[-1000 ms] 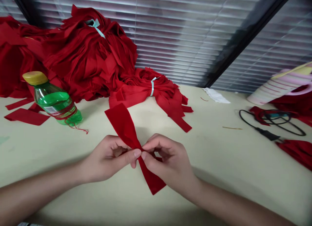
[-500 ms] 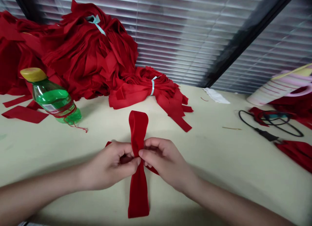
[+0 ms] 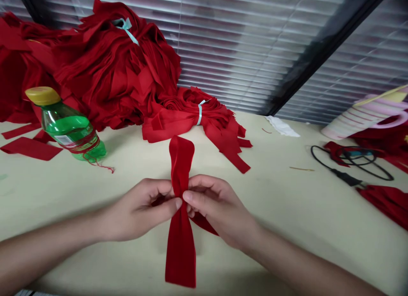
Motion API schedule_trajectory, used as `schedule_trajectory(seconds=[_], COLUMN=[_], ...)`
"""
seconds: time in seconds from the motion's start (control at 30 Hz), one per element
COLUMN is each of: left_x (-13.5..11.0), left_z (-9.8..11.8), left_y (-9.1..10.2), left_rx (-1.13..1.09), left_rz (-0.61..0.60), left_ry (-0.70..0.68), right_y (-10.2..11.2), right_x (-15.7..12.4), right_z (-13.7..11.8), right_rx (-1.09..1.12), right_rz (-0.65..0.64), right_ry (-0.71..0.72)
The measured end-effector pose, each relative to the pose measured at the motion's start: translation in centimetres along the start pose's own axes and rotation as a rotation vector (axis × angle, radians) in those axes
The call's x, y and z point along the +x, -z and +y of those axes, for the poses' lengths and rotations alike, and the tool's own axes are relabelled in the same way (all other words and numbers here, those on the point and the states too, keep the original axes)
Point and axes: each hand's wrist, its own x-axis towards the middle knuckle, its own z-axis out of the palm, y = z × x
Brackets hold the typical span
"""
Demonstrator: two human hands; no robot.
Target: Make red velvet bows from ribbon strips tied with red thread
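A red fabric ribbon (image 3: pixel 181 249) stands out above the table, looped at its top and gathered narrow at the middle, with a flat end hanging toward me. My left hand (image 3: pixel 146 209) pinches the gathered middle from the left, thumb in front. From the right, my right hand (image 3: pixel 215 209) grips the same spot, its thumb tip close to the left thumb. Another red length shows below my right hand, behind the ribbon. The fingertips at the back of the gather are hidden.
Red fabric strips (image 3: pixel 111 70) are heaped at the back left, and a tied bundle (image 3: pixel 204 113) lies beside them. A green bottle (image 3: pixel 73 126) wound with red thread leans at left. On the right are a black cable (image 3: pixel 344 175), a striped mug (image 3: pixel 360 117) and white paper (image 3: pixel 282 126).
Both hands have risen slightly with the ribbon between them. The red tip behind my left hand has gone from sight, and more red shows beneath my right hand.
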Motion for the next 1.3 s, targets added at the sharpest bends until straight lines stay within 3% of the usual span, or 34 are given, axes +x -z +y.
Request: schedule_trajectory(seconds=[0.17,0.3,0.57,0.83,0.97,1.13,1.3], left_x=[0.4,0.6,0.5,0.7,0.7,0.9,0.9], left_z=[-0.3,0.0,0.1,0.1,0.1,-0.1,-0.1], left_y=[-0.1,-0.1,0.3,0.3,0.2,0.3,0.2], left_rx=[-0.106,-0.145,-0.339,-0.461,-0.432,-0.502,-0.502], left_rz=[0.146,0.179,0.112,-0.038,-0.012,0.086,0.104], left_ry=[-0.029,0.000,0.152,0.049,0.089,0.151,0.150], right_y=[0.3,0.4,0.6,1.1,1.1,1.1,1.1], right_x=[0.1,0.1,0.3,0.5,0.4,0.4,0.4], right_z=[0.1,-0.1,0.1,0.7,0.7,0.4,0.6], right_rx=[-0.059,-0.086,0.004,0.071,0.002,-0.143,-0.074], right_rz=[0.076,0.094,0.056,0.053,0.080,0.143,0.091], right_ry=[0.127,0.127,0.047,0.114,0.165,0.125,0.116])
